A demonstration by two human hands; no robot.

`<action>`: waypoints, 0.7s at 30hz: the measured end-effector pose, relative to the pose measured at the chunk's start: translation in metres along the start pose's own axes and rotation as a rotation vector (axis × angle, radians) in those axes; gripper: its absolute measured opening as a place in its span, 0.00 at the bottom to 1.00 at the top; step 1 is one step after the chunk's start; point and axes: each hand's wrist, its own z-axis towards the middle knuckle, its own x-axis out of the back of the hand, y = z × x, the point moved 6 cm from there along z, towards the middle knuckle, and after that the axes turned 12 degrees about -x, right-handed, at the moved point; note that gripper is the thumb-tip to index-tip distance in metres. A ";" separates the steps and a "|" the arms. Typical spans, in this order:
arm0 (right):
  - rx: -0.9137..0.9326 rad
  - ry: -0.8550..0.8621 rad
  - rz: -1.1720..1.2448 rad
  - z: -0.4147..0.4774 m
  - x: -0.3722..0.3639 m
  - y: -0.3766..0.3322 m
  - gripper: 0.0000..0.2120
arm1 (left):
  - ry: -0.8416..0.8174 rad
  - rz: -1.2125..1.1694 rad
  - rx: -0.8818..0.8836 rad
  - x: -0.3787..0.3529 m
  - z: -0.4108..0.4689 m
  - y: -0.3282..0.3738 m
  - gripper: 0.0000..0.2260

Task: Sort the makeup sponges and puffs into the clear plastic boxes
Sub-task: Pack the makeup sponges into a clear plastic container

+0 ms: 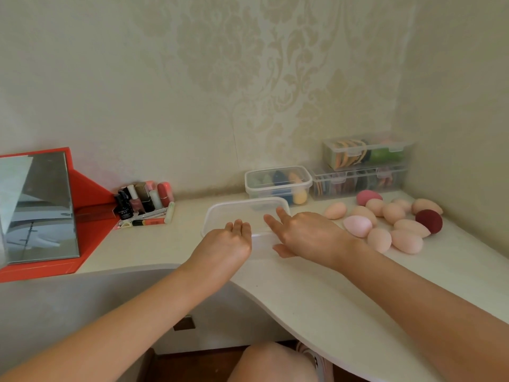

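A clear plastic box with a frosted lid (242, 212) lies on the white table in front of me. My left hand (230, 242) curls over its near left edge. My right hand (305, 235) lies on the lid's right side with fingers spread and the thumb against the box's front wall. Loose on the table to the right are several peach egg-shaped sponges (407, 241), a pink sponge (357, 226), a dark red sponge (428, 221) and a magenta sponge (367, 197). A second clear box (278, 183) behind holds coloured sponges. Two stacked clear boxes (366, 154) hold flat puffs.
A mirror in a red stand (38, 208) is at the left. Lipsticks and small bottles (146, 202) cluster beside it. The table's front edge (275, 301) curves in toward my knee. Walls close off the back and the right side.
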 end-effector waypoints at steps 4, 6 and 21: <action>0.017 0.063 -0.023 -0.004 0.005 0.000 0.25 | 0.007 -0.024 -0.071 -0.003 0.001 -0.005 0.24; 0.021 0.102 -0.009 -0.006 0.005 0.001 0.24 | 0.020 -0.024 -0.101 0.002 0.002 -0.010 0.16; -0.136 0.270 0.799 -0.013 0.005 0.074 0.19 | 0.367 -0.736 0.348 0.042 0.031 -0.090 0.13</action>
